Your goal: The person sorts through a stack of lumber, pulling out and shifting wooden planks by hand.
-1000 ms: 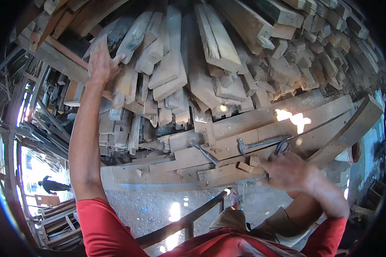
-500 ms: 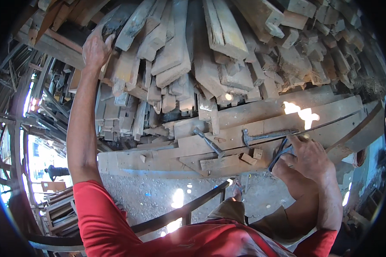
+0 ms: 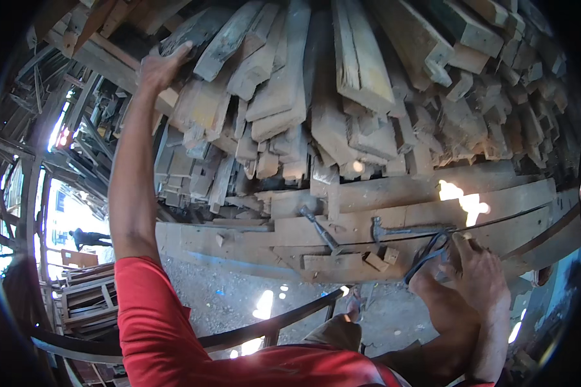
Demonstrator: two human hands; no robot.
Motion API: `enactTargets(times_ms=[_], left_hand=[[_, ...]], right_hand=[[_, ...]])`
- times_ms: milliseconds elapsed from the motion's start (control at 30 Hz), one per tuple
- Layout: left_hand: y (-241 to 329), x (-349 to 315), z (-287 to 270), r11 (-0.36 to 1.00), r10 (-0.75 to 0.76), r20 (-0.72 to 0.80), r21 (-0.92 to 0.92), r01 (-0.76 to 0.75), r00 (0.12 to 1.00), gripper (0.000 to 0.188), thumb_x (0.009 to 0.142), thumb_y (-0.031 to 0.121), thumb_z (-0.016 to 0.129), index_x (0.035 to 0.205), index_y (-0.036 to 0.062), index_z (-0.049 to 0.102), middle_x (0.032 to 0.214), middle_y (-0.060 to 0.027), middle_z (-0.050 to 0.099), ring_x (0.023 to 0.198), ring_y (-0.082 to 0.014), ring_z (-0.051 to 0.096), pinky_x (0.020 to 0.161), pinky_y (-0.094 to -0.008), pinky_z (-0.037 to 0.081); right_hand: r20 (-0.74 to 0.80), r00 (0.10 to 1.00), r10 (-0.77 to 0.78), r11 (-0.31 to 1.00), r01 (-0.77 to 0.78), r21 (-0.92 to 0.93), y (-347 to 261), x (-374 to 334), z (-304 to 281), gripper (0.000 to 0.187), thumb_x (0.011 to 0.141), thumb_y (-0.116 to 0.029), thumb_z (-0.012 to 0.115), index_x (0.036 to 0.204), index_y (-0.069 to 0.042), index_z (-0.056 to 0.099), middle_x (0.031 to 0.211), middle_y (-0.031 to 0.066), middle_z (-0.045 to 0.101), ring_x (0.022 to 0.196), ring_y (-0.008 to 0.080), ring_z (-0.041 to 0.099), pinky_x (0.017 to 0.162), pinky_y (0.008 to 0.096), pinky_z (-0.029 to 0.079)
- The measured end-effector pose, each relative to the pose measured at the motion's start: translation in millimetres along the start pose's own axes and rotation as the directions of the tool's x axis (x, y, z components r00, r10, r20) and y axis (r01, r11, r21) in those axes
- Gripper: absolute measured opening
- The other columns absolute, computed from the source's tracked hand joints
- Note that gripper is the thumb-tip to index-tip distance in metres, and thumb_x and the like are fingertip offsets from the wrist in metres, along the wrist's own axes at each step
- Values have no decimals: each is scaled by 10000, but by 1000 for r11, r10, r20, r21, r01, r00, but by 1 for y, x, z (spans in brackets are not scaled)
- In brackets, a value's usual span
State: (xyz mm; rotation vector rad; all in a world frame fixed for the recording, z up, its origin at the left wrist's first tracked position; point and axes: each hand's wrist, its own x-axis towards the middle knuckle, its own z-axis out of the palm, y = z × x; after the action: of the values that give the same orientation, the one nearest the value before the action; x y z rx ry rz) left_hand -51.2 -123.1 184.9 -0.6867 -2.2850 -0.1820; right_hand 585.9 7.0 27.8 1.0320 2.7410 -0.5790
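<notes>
My left hand (image 3: 163, 68) is reached up to the stacked timber, closed over the end of a weathered wooden beam (image 3: 186, 32), with its thumb raised along it. Part of its fingers is hidden. Low at the right, my right hand (image 3: 484, 271) has curled fingers beside my raised foot, which wears a dark blue strapped sandal (image 3: 427, 257) and stands at the edge of the long planks. Whatever the right hand may hold is hidden. A claw hammer (image 3: 410, 229) lies on the planks, its handle end close to that hand. Left of it rests a second tool with a handle (image 3: 321, 230).
Long planks (image 3: 245, 248) run across below the timber stack (image 3: 361, 135). Small wood blocks (image 3: 376, 261) and a short board (image 3: 332, 262) lie on them. A curved dark rail (image 3: 258, 326) crosses in front of me. Another person (image 3: 89, 238) is far left.
The view has shifted, so the timber and planks sit lower and farther right. My left hand stays at the same beam. My right hand's fingers have drawn back from the sandal and curled.
</notes>
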Motion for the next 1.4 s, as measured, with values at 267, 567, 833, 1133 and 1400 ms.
enactTargets(times_ms=[267, 567, 833, 1133, 1400], left_hand=[[-41, 60, 8, 953, -4, 635, -232, 196, 772, 1060, 696, 834, 696, 1322, -21, 675, 1320, -220, 671, 1213, -338, 638, 1044, -413, 476], [-51, 51, 16, 960, 150, 472, -281, -14, 869, 870, 821, 719, 645, 1344, 25, 672, 1310, -143, 694, 1207, -271, 636, 1044, -387, 444], [-56, -7, -47, 657, 43, 745, -523, 542, 666, 979, 834, 838, 481, 1432, 70, 588, 1352, -87, 665, 1178, -243, 638, 1062, -587, 364], [-64, -3, -37, 632, -2, 714, -542, 554, 700, 959, 853, 784, 581, 1477, 57, 534, 1432, -163, 601, 1322, -281, 574, 1222, -489, 270], [-54, -10, -26, 591, 12, 701, -580, 560, 713, 952, 802, 858, 540, 1426, 141, 585, 1349, -110, 641, 1256, -270, 579, 1068, -494, 378]], right_hand=[[12, 1000, 6, 1000, -6, 30, 12, -6, 7, 658, 845, -339, 803, 1342, 9, 549, 1078, 228, 684, 1031, 410, 683, 922, 479, 538], [12, 996, -90, 996, 89, 11, 13, -36, 28, 689, 852, -400, 777, 1369, -9, 543, 1141, 252, 690, 1093, 452, 670, 988, 512, 512], [73, 993, -90, 990, 82, 111, -29, 4, -17, 647, 834, -261, 817, 1349, 15, 542, 1124, 218, 681, 1034, 415, 679, 930, 489, 537], [91, 977, -195, 978, 186, 96, -56, 26, -24, 641, 849, -276, 806, 1361, 6, 541, 1123, 225, 678, 1060, 417, 677, 938, 511, 530], [66, 973, -222, 975, 223, -12, -53, 0, 0, 577, 906, -341, 742, 1328, 3, 551, 1099, 221, 692, 1037, 387, 701, 930, 477, 545]])
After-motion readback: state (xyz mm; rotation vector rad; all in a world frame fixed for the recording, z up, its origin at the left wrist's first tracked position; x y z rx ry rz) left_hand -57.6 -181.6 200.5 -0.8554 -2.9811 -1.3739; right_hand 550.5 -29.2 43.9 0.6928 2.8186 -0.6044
